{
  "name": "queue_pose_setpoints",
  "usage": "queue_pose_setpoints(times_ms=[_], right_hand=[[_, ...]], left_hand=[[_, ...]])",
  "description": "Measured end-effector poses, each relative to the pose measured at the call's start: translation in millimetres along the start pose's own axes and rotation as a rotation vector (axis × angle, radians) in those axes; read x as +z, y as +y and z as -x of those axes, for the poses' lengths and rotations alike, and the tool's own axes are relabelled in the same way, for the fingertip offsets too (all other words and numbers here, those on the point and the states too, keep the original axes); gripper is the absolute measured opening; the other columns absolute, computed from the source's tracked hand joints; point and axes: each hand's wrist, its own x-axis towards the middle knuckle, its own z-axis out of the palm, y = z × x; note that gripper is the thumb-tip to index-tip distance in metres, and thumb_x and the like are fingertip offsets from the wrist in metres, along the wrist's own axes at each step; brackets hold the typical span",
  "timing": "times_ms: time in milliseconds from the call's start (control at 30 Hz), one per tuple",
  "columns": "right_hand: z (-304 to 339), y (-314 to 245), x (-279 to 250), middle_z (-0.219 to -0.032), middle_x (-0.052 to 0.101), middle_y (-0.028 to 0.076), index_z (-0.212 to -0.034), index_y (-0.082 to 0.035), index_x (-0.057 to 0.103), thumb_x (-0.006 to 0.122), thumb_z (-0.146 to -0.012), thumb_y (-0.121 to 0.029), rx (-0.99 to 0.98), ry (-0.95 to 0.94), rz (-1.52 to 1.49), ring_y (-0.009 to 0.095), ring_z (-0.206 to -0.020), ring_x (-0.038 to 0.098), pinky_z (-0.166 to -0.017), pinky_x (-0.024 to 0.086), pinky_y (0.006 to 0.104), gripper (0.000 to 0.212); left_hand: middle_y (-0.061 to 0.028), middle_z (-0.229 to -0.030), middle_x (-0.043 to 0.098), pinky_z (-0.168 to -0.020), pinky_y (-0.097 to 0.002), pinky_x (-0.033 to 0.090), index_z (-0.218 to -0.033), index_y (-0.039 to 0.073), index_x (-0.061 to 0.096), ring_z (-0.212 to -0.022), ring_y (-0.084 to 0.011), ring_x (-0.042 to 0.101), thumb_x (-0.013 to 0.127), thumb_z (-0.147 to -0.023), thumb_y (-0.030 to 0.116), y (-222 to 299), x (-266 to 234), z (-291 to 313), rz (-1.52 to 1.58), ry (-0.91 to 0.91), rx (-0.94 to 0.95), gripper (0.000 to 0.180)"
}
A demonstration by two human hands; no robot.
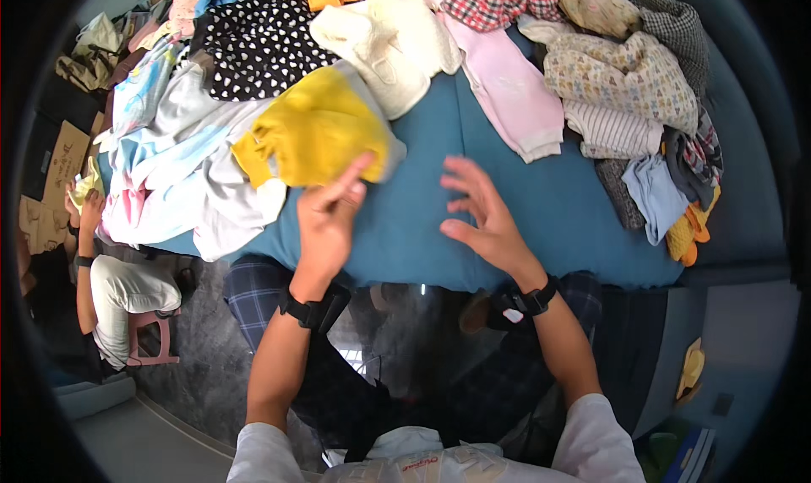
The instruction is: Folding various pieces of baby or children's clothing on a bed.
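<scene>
My left hand [328, 225] is at the lower edge of a yellow garment with grey parts [325, 124], which lies bunched on the blue couch seat [422, 221]. Its fingers are stretched out in front of the cloth, and no grip on it shows. To the right, my right hand [486, 221] hovers over the seat with fingers spread and nothing in it. Beyond the yellow garment lies a cream fleece jacket [393, 39]. Pale pink pants [511, 90] stretch out ahead of my right hand.
Pale grey and blue clothes [182, 132] and a black heart-print garment [262, 48] are piled at left. On the right lie a patterned cream garment [621, 77], striped cloth [608, 130] and light blue shorts [655, 191]. Another person [93, 289] sits at far left, handling yellow cloth [87, 183].
</scene>
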Motion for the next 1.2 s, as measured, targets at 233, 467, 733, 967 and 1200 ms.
queue_pose_setpoints(times_ms=[233,467,733,967,1200], right_hand=[[33.7,39.4,-10.1,-0.136,0.053,0.014,-0.138,-0.003,0.049,0.075,-0.086,-0.018,-0.481,0.354,1.048,0.026,-0.126,0.050,-0.103,0.044,0.0387,0.059],[51.2,3.1,-68.0,-0.115,0.064,0.012,-0.127,-0.003,0.056,0.061,-0.075,-0.007,-0.261,0.375,-0.553,0.031,-0.107,0.063,-0.097,0.050,0.0430,0.053],[49.0,2.5,-105.1,-0.095,0.066,0.009,-0.098,0.000,0.061,0.053,-0.068,-0.005,-0.036,0.688,-0.526,0.021,-0.089,0.065,-0.082,0.054,0.0337,0.032],[47.1,-17.2,-110.0,-0.120,0.065,0.016,-0.124,0.003,0.057,0.053,-0.076,0.000,-0.414,0.465,-0.732,0.032,-0.114,0.061,-0.102,0.048,0.0450,0.049],[11.0,1.2,-111.9,-0.124,0.062,0.012,-0.128,0.000,0.054,0.056,-0.095,-0.009,-0.270,0.530,-0.749,0.026,-0.116,0.060,-0.102,0.047,0.0416,0.034]], left_hand=[[-0.0117,-0.118,0.068,-0.090,-0.0348,0.049,-0.100,-0.001,0.069,-0.105,-0.0234,0.064,0.052,-0.080,-0.017,23.8,45.0,13.5,0.178,-0.738,0.454,0.031],[-0.0170,-0.145,0.047,-0.114,-0.0395,0.030,-0.144,0.002,0.043,-0.137,-0.0284,0.041,0.070,-0.090,0.015,-6.1,-19.9,-18.3,-0.407,-0.097,0.153,0.062],[-0.0204,-0.125,0.060,-0.102,-0.0381,0.041,-0.133,-0.007,0.051,-0.116,-0.0315,0.056,0.083,-0.076,0.027,1.6,-5.9,-18.8,-0.743,-0.357,0.041,0.074],[-0.0056,-0.108,0.066,-0.091,-0.0297,0.046,-0.120,-0.004,0.061,-0.102,-0.0143,0.059,0.077,-0.083,0.025,34.3,-44.0,-11.2,0.194,-0.437,-0.197,0.050],[-0.0046,-0.107,0.063,-0.094,-0.0287,0.043,-0.126,0.000,0.052,-0.101,-0.0150,0.059,0.075,-0.087,0.021,6.3,-58.2,-11.3,-0.054,-0.440,-0.341,0.050]])
